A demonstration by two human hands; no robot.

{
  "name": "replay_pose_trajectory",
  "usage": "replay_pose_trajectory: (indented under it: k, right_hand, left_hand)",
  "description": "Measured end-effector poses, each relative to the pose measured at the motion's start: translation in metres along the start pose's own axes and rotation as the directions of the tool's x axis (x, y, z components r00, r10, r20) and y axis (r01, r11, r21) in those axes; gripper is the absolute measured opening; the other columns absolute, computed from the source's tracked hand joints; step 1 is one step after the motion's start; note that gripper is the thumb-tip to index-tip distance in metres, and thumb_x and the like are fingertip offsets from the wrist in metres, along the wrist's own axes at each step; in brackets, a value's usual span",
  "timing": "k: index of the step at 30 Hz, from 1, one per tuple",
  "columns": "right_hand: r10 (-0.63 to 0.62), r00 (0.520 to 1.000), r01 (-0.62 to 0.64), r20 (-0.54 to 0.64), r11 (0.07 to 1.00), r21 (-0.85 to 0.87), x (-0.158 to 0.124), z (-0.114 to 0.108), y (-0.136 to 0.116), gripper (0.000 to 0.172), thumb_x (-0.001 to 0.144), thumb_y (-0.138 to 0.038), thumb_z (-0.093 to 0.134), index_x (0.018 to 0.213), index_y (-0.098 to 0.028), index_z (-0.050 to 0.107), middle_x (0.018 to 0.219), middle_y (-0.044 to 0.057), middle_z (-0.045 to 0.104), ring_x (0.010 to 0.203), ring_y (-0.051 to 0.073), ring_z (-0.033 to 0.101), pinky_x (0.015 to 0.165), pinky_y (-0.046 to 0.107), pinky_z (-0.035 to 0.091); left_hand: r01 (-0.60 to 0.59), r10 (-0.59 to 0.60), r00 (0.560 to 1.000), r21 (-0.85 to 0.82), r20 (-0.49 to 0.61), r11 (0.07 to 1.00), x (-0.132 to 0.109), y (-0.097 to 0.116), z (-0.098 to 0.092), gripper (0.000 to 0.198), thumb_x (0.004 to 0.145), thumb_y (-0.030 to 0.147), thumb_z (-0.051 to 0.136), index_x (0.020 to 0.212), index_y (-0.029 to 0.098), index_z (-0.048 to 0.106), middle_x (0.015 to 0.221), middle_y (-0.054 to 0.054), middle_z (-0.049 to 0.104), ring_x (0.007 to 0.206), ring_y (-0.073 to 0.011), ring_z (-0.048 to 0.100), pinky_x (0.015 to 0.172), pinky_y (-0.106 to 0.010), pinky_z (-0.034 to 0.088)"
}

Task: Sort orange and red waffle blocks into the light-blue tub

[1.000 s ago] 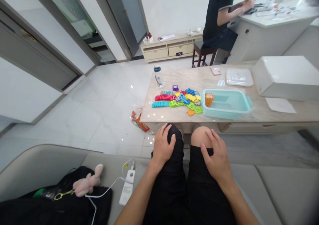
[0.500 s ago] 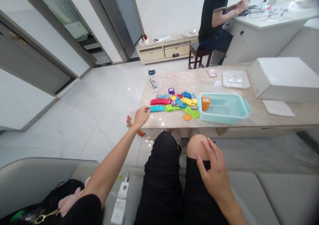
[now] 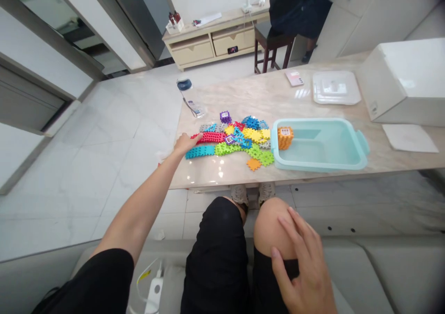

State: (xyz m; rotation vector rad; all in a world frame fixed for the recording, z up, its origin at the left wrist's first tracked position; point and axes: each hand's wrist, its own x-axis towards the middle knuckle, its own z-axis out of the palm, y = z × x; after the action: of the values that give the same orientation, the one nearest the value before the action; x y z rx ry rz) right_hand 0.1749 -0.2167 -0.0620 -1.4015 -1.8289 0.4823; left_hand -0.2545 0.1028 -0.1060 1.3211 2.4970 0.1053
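Observation:
My left hand (image 3: 186,143) reaches to the left end of a row of red toothed plastic tiles (image 3: 212,137), its fingers closed on that end and partly hidden. Just in front lies a row of teal tiles (image 3: 200,151), joined by green tiles (image 3: 227,148) to its right. Yellow tiles (image 3: 255,134), blue tiles (image 3: 251,122) and a purple stack (image 3: 225,116) are heaped beyond. A single orange tile (image 3: 253,164) lies nearer me. My right hand (image 3: 308,263) rests on my right knee, open, holding nothing.
A pale turquoise bin (image 3: 323,159) holds an orange tile stack (image 3: 285,138). On the table (image 3: 239,91) also stand a water bottle (image 3: 191,98), a clear lid (image 3: 336,88) and a white box (image 3: 406,73). A person (image 3: 295,6) sits on a stool beyond.
My left hand has moved from the teal row's left end to the red row's left end. The view has tilted down and closer; my right hand stays on the knee.

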Motion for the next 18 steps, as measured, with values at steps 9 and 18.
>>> replay_pose_trajectory:
  k: [9,18]
  right_hand:
    - [0.016,1.000,-0.016,0.023,1.000,0.017,-0.002,-0.001,0.003,0.067,0.101,-0.031,0.062,0.167,-0.029,0.048,0.167,0.017,0.051,0.149,0.048,0.053,0.109,0.076,0.056]
    - [0.029,0.999,-0.030,0.016,0.998,0.055,-0.009,-0.008,0.009,0.065,0.103,-0.031,0.061,0.167,-0.029,0.048,0.168,0.017,0.050,0.149,0.046,0.052,0.111,0.076,0.053]
  left_hand:
    - [-0.038,0.037,0.999,0.144,0.013,0.989,-0.010,0.027,0.001,0.107,0.082,0.096,0.059,0.141,0.007,0.061,0.147,-0.035,0.067,0.139,-0.0509,0.063,0.106,-0.050,0.051]
    - [0.013,-0.009,0.999,-0.081,0.044,0.997,0.000,0.045,0.005,0.077,0.066,0.070,0.096,0.112,0.013,0.073,0.130,-0.028,0.078,0.131,-0.0485,0.069,0.099,-0.043,0.057]
